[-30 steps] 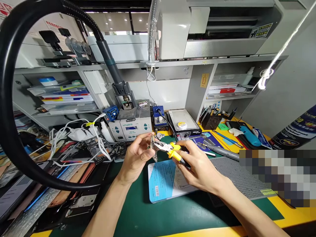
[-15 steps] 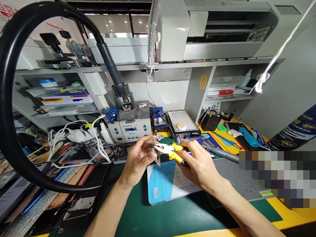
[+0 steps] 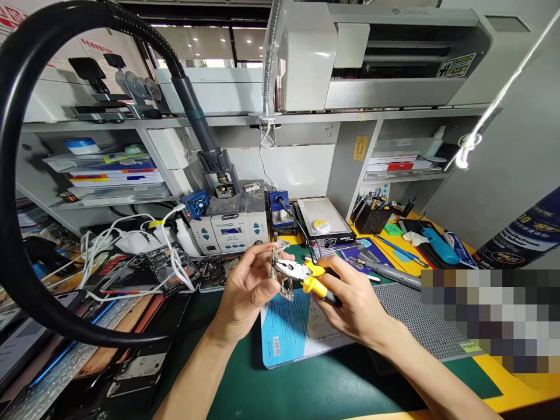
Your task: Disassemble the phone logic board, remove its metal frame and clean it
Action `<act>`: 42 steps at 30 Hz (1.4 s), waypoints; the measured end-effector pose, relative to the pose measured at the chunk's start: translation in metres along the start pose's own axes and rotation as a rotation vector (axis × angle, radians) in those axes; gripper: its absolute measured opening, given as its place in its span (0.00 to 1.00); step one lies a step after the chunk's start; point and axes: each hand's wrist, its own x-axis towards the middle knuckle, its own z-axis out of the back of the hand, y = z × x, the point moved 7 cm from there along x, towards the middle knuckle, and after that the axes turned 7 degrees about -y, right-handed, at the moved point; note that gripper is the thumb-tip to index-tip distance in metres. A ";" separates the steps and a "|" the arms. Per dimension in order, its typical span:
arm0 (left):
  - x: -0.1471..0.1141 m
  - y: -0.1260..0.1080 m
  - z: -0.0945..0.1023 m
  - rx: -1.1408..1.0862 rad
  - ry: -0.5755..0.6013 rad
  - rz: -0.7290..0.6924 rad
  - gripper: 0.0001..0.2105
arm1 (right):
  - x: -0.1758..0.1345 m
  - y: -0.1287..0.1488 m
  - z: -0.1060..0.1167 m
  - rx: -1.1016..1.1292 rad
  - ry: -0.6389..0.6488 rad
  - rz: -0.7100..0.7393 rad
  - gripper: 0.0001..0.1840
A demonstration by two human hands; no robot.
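My left hand (image 3: pixel 252 286) is closed, pinching a small metallic part that looks like a circuit board (image 3: pixel 286 292) between thumb and fingers. My right hand (image 3: pixel 351 291) grips the handles of yellow-and-black pliers (image 3: pixel 314 276). The pliers' silver jaws point left and meet the upper part of the board; whether they are clamped on it I cannot tell. Both hands are held above a blue-and-white printed sheet or box (image 3: pixel 286 332) on the green mat (image 3: pixel 245 385).
A black hose (image 3: pixel 11 175) loops across the left side. Behind the hands stand a hot air station (image 3: pixel 234 230) and a flat heating plate (image 3: pixel 326 216). Phone parts and white cables (image 3: pixel 179 262) crowd the left. A grey mesh pad (image 3: pixel 420 318) and a spray can (image 3: pixel 520 233) are at right.
The board has turned in my left hand, so more of its lower part shows. The pliers have tilted, their handles dropping slightly to the right.
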 end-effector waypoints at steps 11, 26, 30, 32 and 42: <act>-0.003 -0.005 -0.002 -0.033 0.131 -0.015 0.26 | 0.009 0.008 0.007 0.250 0.068 -0.145 0.04; -0.004 -0.012 -0.007 -0.031 0.187 -0.001 0.25 | 0.014 0.013 0.011 0.402 0.131 -0.222 0.10; -0.005 -0.011 -0.008 -0.064 0.199 0.034 0.25 | 0.013 0.012 0.011 0.426 0.149 -0.248 0.11; -0.005 -0.012 -0.011 -0.092 0.219 0.041 0.24 | 0.012 0.011 0.011 0.440 0.164 -0.266 0.12; -0.005 -0.012 -0.011 -0.115 0.233 0.047 0.24 | 0.012 0.011 0.012 0.442 0.198 -0.299 0.12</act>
